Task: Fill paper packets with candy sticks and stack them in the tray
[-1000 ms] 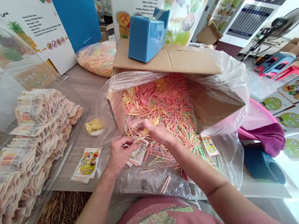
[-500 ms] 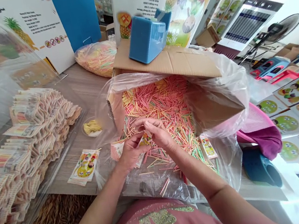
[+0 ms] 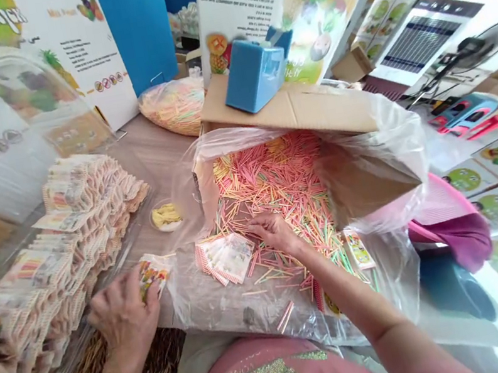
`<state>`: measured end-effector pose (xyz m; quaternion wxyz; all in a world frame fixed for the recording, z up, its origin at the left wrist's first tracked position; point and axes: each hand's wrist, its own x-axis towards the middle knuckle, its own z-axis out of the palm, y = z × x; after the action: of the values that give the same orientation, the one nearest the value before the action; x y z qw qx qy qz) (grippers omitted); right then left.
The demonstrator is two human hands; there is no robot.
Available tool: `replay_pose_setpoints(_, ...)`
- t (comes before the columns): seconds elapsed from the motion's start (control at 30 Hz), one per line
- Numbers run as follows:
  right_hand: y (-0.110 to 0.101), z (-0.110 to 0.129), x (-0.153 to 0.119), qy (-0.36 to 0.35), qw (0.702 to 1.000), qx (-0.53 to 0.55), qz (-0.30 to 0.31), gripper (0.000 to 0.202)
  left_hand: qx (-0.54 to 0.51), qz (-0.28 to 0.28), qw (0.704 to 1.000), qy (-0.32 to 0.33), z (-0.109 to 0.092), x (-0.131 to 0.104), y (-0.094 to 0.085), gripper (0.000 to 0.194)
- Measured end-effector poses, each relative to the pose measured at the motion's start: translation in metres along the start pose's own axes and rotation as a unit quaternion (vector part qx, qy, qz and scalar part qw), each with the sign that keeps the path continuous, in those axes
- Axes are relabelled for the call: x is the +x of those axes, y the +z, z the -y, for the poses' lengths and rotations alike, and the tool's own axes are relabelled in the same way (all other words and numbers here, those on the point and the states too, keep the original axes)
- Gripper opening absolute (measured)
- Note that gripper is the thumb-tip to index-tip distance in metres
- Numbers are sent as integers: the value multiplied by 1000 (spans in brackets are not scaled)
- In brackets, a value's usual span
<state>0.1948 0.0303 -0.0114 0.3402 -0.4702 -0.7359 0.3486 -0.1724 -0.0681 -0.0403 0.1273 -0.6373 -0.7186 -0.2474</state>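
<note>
My left hand (image 3: 124, 309) is at the table's left front, smeared by motion. Its thumb and fingers are closed about a printed candy packet (image 3: 153, 277), over the spot where packets lay. My right hand (image 3: 273, 232) reaches to the near edge of a heap of pink, yellow and green candy sticks (image 3: 270, 173). Its fingertips are pinched together among the sticks; how many they hold is hidden. Just left of it, a fan of flat white wrappers with striped edges (image 3: 227, 259) lies on the plastic sheet.
A cardboard box (image 3: 363, 183) lined with clear plastic lies on its side around the heap. Rows of packets (image 3: 67, 242) stand at left under clear plastic. A small bowl (image 3: 165, 216) holds something yellow. A blue tape dispenser (image 3: 254, 74) sits on the box. Another packet (image 3: 359, 249) lies at right.
My hands were together over the heap with a packet. The left has moved left and down to the table edge; the right has opened away from it and lowered to the sticks.
</note>
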Motion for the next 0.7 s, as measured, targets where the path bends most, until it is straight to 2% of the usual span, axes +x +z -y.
replay_pose_setpoints(0.07,-4,0,11,-34,995,-94,-9,29,9,-52,998,39,-11,5,2,36)
replay_pose_setpoints(0.13,-10,1,27,-39,985,-170,-15,27,-43,-64,991,113,-42,9,1,23)
replay_pose_setpoints(0.17,-13,2,38,-25,978,-205,-18,28,-91,-45,980,173,-64,11,0,17)
replay_pose_setpoints(0.2,-17,4,49,-1,970,-242,-24,29,-131,14,968,216,-87,12,0,16)
replay_pose_setpoints(0.27,-26,5,73,69,944,-319,-51,31,-154,131,944,259,-130,13,3,16)
replay_pose_setpoints(0.3,-31,6,85,103,926,-356,-71,31,-144,180,936,267,-147,12,5,16)
replay_pose_setpoints(0.37,-37,5,106,152,890,-418,-98,29,-116,240,927,265,-170,10,10,15)
replay_pose_setpoints(0.43,-39,0,122,174,865,-460,-98,30,-100,262,923,263,-177,7,15,13)
replay_pose_setpoints(0.5,-34,-7,134,175,857,-477,-88,33,-100,263,920,273,-174,4,17,12)
replay_pose_setpoints(0.7,-15,-31,151,176,883,-407,-150,34,-154,211,906,333,-153,4,17,15)
